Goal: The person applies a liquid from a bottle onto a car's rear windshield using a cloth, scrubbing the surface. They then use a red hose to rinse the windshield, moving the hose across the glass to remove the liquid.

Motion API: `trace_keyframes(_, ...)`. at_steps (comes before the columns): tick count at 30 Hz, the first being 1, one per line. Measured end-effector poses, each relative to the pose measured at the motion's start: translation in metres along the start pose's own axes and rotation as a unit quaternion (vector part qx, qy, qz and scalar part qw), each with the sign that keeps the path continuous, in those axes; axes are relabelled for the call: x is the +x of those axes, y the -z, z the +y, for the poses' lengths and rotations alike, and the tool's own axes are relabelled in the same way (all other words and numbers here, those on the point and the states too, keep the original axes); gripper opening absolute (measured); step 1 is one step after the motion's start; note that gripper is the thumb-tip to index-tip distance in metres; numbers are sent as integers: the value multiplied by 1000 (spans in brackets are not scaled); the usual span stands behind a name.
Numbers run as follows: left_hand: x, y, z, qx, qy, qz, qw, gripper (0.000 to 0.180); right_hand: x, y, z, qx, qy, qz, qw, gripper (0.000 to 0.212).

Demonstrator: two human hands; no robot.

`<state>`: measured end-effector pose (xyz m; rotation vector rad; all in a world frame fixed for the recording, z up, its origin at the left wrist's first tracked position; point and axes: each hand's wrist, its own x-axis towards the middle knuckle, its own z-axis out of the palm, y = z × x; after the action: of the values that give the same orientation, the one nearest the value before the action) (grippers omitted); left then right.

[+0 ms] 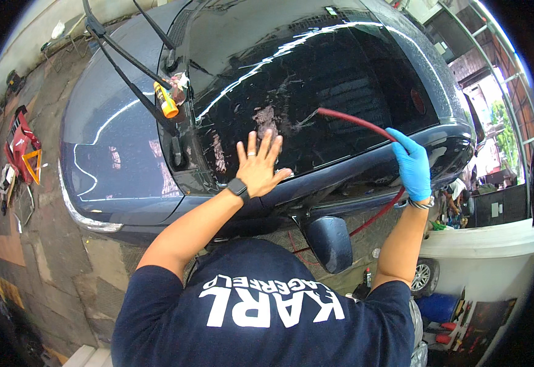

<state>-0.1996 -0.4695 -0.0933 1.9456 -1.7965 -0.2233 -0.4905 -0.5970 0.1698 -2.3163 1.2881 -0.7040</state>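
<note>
My left hand [258,166], bare, with a ring and a dark watch at the wrist, lies with fingers spread against the wet windshield [334,73] of a dark blue car. In a blue glove, my right hand [413,168] is closed around a red hose [359,120]. Its free end points left over the glass, and a thin stream of water leaves it toward my left hand. From below the glove the hose hangs down past the side mirror [329,244]. A yellow bottle with an orange cap [166,103] lies at the windshield's base beside a crumpled cloth or wrapper [179,84].
Wiper arms [129,76] stand raised off the glass, over the hood [117,153]. At far left, red car parts [19,144] and an orange triangle [33,166] rest on the paved floor. A loose wheel [424,275] and a blue drum [436,307] are at lower right.
</note>
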Motion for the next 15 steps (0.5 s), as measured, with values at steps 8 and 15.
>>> trace_keyframes(8, 130, 7, 89, -46, -104, 85, 990, 89, 10, 75, 59, -28, -17, 148, 988, 35)
trace_keyframes(15, 177, -4, 147, -67, -150, 96, 982, 89, 26, 104, 80, -19, -59, 158, 985, 36)
